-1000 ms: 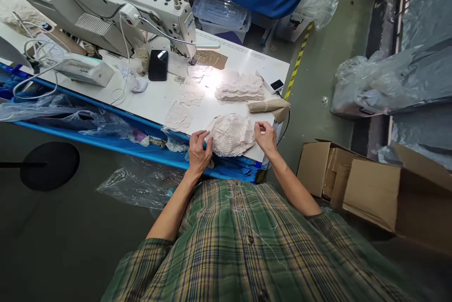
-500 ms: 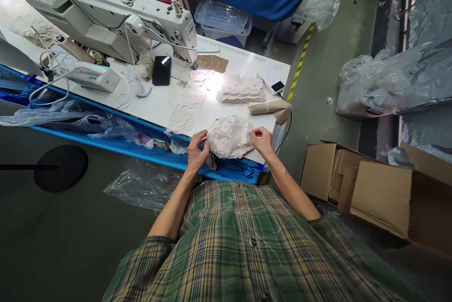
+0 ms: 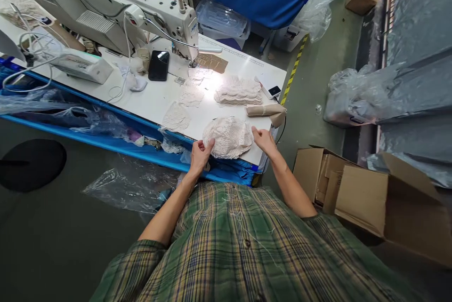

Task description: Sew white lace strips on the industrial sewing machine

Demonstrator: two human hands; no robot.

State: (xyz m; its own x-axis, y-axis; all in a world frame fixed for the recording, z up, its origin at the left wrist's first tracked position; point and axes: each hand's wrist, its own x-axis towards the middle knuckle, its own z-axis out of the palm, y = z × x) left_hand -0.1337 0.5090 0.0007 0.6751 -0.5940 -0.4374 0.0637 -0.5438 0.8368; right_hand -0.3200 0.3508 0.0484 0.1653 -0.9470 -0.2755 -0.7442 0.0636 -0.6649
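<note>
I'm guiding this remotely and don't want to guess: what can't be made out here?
All in the head view:
- Hidden: the underside of the round lace piece, covered by its own top.
- Too small: whether the right hand holds anything in its fingertips.
- Too small: the print on the white box.
- Cut off at top left: the sewing machine's far end.

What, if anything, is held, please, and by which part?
The left hand seemingly pinches the lace fabric by its left edge; whether the right hand holds anything cannot be told.
</note>
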